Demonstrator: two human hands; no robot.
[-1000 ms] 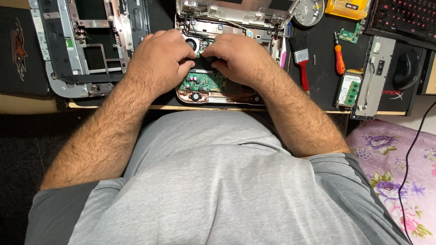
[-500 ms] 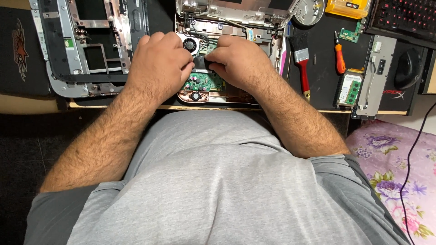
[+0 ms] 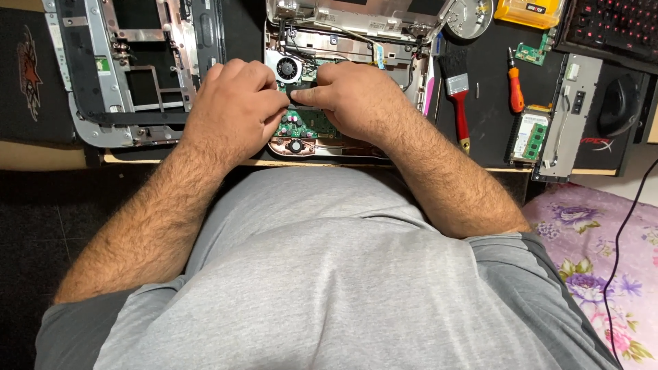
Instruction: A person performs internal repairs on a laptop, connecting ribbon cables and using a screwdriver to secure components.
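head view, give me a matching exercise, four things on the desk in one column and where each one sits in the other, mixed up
Things:
1. brush
2. screwdriver
3. cooling fan
4. memory module

Places:
A. inside the opened laptop, just above the left hand
B. right of the laptop, red handle toward the desk edge
C. beside the long grey metal bracket
D. between the brush and the bracket, orange handle

Pairs: 1-B, 2-D, 3-A, 4-C

Repair bench (gutted laptop (image 3: pixel 343 41), screwdriver (image 3: pixel 515 85))
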